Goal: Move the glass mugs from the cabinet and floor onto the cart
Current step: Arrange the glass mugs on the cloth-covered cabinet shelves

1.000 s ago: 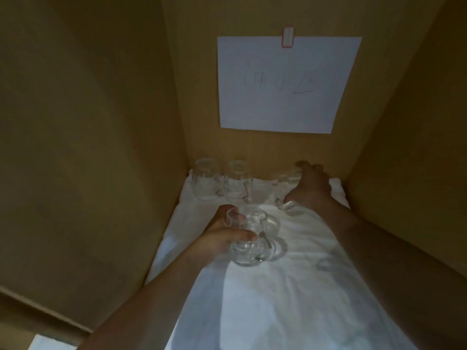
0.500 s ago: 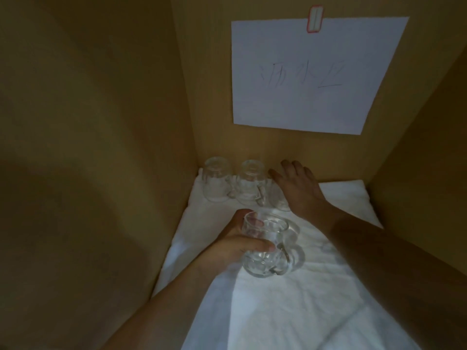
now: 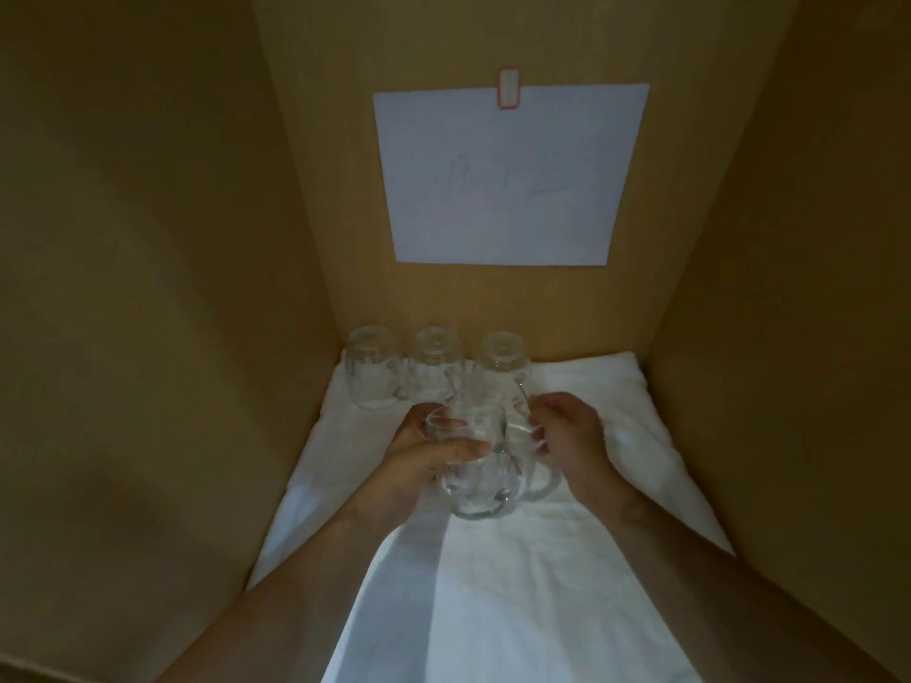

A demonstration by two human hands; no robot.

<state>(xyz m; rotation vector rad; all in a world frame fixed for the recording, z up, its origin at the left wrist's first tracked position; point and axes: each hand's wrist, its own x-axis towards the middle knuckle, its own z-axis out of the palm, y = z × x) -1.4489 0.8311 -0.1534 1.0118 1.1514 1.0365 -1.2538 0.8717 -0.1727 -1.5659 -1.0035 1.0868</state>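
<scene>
I am looking into a wooden cabinet lined with a white cloth (image 3: 616, 436). Two clear glass mugs (image 3: 367, 369) (image 3: 436, 364) stand upside down in the back left corner. My left hand (image 3: 424, 456) grips a glass mug (image 3: 473, 485) by its body, above the middle of the cloth. A third upturned mug (image 3: 498, 377) is right behind it, and my right hand (image 3: 572, 436) pinches that mug's handle. The two held mugs overlap, so their outlines are hard to separate.
Cabinet side walls (image 3: 172, 288) close in on the left and right. A white paper sheet (image 3: 508, 175) with faint writing is taped to the back panel. Bare cloth lies to the right of my hands and toward the front.
My right hand has drawn back from the rear wall and closed on the third mug's handle. It now sits beside my left hand, which still holds its mug.
</scene>
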